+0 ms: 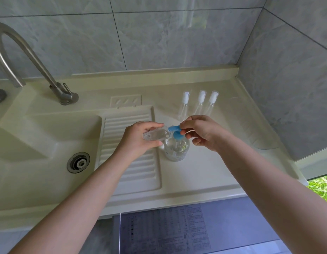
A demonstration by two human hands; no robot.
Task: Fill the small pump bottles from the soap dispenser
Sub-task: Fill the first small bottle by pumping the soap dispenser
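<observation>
Fingers of my left hand [140, 137] curled round a small bottle [156, 135], tilted, mouth at the blue spout. My right hand [201, 132] pinched the soap dispenser [176, 146] pump. Three capped bottles [200, 104] stood at twelve o'clock on the table [204, 171].

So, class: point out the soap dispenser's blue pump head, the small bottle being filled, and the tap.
blue pump head [174, 128], head view, spout.
small bottle [156, 135], head view, clear body.
tap [31, 54], head view, sloping neck.
</observation>
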